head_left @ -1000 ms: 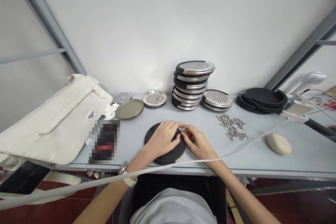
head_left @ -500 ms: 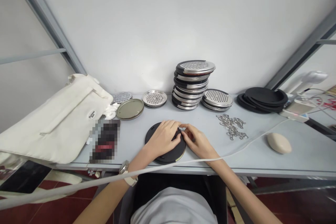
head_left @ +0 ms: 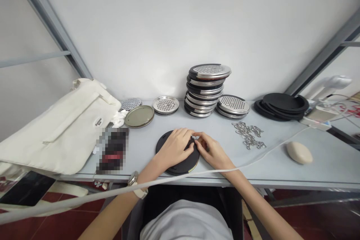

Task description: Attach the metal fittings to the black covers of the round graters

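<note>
A round black disc point(head_left: 181, 165) with a thin yellowish edge at its lower right lies flat near the table's front. My left hand point(head_left: 176, 146) lies across its top, fingers curled over the far side and thumb pressed on the surface. At the disc's upper right edge, my right hand point(head_left: 209, 150) pinches a small shiny metal clip point(head_left: 192, 137), mostly hidden between the fingertips of both hands. To the right of that hand, a loose pile of metal clips point(head_left: 249, 135) lies on the table.
Behind stand a tall stack of black-and-silver perforated discs point(head_left: 204, 97), a lower stack point(head_left: 233, 107), a perforated plate point(head_left: 165, 105), an olive lid point(head_left: 139, 116) and black discs point(head_left: 284, 105). A white cable point(head_left: 157, 184) crosses over my forearms. A white bag point(head_left: 56, 135) lies left, a cream rounded object point(head_left: 299, 153) right.
Hardly anything differs. Both hands keep their places on the disc, and the whole view has shifted very slightly.
</note>
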Motion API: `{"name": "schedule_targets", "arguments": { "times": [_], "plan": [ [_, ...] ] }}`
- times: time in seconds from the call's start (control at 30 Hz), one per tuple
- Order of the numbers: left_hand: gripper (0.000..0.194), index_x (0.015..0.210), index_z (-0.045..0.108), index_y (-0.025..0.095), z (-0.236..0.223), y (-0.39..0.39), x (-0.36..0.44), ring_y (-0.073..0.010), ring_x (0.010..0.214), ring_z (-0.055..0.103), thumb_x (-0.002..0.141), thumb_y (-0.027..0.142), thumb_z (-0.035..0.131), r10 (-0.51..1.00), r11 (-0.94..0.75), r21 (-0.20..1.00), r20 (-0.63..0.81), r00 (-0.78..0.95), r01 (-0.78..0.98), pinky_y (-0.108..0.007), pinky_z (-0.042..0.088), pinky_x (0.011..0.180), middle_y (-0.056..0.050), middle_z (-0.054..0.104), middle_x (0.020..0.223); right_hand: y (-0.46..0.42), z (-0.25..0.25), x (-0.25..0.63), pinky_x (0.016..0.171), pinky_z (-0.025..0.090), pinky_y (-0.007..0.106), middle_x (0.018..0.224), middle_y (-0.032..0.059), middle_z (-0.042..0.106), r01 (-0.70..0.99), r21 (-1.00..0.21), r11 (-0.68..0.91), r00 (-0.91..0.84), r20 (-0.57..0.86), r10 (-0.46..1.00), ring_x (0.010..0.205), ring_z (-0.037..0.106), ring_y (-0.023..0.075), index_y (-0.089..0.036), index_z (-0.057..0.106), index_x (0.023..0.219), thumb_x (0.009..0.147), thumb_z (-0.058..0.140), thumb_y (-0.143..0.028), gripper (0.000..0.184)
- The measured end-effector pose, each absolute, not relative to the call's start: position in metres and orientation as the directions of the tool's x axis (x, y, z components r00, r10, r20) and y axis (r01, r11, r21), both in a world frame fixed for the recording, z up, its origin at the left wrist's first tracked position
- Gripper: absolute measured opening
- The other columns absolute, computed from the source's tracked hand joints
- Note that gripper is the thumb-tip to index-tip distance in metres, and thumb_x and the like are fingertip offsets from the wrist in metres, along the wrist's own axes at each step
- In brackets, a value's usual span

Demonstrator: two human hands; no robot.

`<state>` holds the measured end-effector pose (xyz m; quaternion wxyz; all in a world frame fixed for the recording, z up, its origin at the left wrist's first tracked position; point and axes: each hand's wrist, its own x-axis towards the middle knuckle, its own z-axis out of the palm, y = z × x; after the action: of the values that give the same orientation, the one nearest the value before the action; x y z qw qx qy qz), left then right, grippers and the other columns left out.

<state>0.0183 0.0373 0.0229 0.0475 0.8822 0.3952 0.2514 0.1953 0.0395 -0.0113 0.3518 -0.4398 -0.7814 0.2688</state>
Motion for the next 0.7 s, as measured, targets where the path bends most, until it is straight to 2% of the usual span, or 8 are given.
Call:
{"name": "schedule_targets", "arguments": {
  "times": [0.7],
  "plan": [
    [0.019, 0.108, 0.050, 0.018, 0.0232, 0.0367, 0.0188, -0.0217, 0.096, 0.054, 0.089, 0.019, 0.048, 0.718, -0.686, 0.262, 0.401, 0.570, 0.679, -0.037, 0.041, 0.088, -0.006, 0.058, 0.100, 0.0394, -0.0104, 0.1953, 0.059, 0.041, 0.024, 0.067, -0.0021, 0.050, 0.490, -0.737, 0.466, -0.378, 0.302, 0.875, 0.059, 0.049, 0.0129, -0.016, 0.050, 0.110, 0.092, 0.040, -0.023, 0.022]
  ]
}}
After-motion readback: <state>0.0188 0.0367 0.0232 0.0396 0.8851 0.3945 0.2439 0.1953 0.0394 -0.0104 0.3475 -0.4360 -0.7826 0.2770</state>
